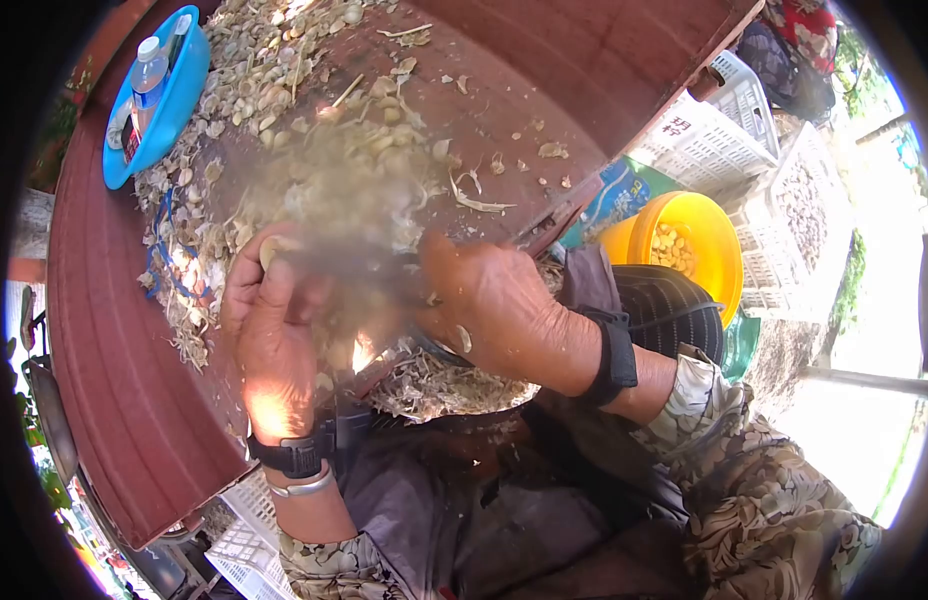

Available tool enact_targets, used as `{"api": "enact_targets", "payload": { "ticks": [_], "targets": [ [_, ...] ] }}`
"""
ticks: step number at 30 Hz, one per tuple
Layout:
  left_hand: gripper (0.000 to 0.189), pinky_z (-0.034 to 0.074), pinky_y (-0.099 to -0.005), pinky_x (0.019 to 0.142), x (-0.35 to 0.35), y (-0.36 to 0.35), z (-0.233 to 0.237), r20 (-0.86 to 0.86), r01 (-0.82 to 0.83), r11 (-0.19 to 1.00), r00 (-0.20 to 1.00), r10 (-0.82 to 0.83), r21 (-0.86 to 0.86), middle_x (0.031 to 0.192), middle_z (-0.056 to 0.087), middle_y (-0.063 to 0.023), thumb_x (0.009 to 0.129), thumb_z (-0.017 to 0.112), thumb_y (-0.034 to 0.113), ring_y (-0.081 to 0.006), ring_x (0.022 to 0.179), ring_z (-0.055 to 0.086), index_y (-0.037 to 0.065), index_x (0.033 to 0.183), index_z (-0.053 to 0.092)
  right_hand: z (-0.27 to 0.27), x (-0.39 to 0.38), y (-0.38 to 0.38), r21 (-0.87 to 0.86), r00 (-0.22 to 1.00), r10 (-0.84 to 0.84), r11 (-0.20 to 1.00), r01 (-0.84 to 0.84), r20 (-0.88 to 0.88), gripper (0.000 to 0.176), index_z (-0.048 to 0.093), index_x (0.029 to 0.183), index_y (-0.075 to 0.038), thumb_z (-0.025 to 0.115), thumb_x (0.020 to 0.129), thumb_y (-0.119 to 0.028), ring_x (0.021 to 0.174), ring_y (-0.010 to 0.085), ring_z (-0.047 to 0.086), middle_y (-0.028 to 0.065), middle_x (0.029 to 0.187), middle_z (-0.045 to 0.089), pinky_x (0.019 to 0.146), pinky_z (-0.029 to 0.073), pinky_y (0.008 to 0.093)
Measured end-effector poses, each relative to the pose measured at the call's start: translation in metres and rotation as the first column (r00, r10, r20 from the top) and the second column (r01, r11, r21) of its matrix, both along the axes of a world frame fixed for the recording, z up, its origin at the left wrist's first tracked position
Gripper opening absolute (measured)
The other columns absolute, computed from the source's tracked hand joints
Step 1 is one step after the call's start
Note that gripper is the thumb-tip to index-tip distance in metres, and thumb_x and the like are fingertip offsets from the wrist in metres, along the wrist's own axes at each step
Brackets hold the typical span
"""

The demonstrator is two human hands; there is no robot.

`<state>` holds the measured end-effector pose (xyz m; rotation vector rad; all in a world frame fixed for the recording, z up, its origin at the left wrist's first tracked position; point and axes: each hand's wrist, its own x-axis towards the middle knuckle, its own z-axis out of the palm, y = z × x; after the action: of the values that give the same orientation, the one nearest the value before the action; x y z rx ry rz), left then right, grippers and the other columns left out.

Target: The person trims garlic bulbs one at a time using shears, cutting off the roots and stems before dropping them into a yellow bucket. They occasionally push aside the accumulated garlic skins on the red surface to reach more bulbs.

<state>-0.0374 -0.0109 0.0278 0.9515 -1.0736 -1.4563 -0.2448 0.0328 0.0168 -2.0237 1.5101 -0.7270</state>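
Note:
My left hand (274,345) is closed, with a pale garlic clove (272,250) pinched between thumb and fingers. Wrapped in a fist, my right hand (504,310) grips what looks like a knife (369,262). Its dark, blurred blade points left toward the clove. A smear in the middle of the view hides the blade's edge and whether it touches the clove. Beyond both hands, a pile of garlic cloves (254,85) and loose skins spreads over the reddish-brown table (529,85). A bit of skin sticks to my right hand.
A blue basin (189,85) with a plastic bottle (149,75) stands at the far left. To the right, a yellow bucket (639,240) holds peeled cloves, beside white crates (769,225). Garlic skins (449,390) are heaped below my hands, near my lap.

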Motion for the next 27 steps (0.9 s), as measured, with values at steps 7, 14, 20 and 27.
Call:
{"api": "enact_targets", "payload": {
  "ticks": [7, 14, 20, 27],
  "targets": [
    [0.035, 0.048, -0.0290, 0.082, -0.004, -0.026, -0.012, -0.082, 0.078, 0.995, 0.993, -0.084, -0.064, 0.106, 0.063, -0.0056, 0.088, 0.064, 0.016, -0.0147, 0.093, 0.059, 0.000, 0.118, 0.056, -0.004, -0.006, -0.017, 0.251, 0.813, 0.055, 0.937, -0.242, 0.579, 0.033, 0.056, 0.070, 0.002, 0.067, 0.084, -0.026, 0.058, 0.0275, 0.062, 0.0132, 0.059, 0.057, 0.053, 0.048, 0.0366],
    [0.038, 0.048, -0.0297, 0.087, -0.011, -0.025, -0.004, -0.146, 0.016, 0.999, 0.989, -0.021, -0.029, 0.110, 0.063, -0.0072, 0.087, 0.065, 0.013, -0.0164, 0.098, 0.060, 0.000, 0.121, 0.054, 0.012, 0.003, -0.033, 0.326, 0.577, -0.277, 0.945, 0.019, 0.768, 0.030, 0.057, 0.080, 0.002, 0.074, 0.082, -0.022, 0.061, 0.0062, 0.053, 0.0049, 0.063, 0.055, 0.050, 0.042, 0.0263],
    [0.032, 0.049, -0.0260, 0.084, -0.028, -0.010, 0.004, 0.042, 0.012, 0.998, 0.999, -0.010, -0.058, 0.105, 0.065, -0.0070, 0.087, 0.063, 0.007, -0.0126, 0.094, 0.062, -0.001, 0.117, 0.057, -0.017, 0.024, -0.041, 0.013, 0.685, -0.078, 0.995, 0.099, 0.724, 0.019, 0.054, 0.080, 0.005, 0.066, 0.080, -0.009, 0.067, 0.0102, 0.051, 0.0098, 0.066, 0.054, 0.057, 0.044, 0.0303],
    [0.025, 0.051, -0.0241, 0.074, -0.002, -0.007, 0.006, -0.069, -0.098, 0.995, 0.993, 0.096, -0.023, 0.101, 0.065, -0.0062, 0.087, 0.063, 0.005, -0.0113, 0.085, 0.062, 0.000, 0.111, 0.059, 0.004, -0.002, -0.021, -0.087, 0.778, 0.084, 0.995, -0.038, 0.622, 0.014, 0.052, 0.077, 0.000, 0.065, 0.077, -0.006, 0.064, 0.0123, 0.046, 0.0126, 0.066, 0.049, 0.058, 0.041, 0.0329]
  ]
}}
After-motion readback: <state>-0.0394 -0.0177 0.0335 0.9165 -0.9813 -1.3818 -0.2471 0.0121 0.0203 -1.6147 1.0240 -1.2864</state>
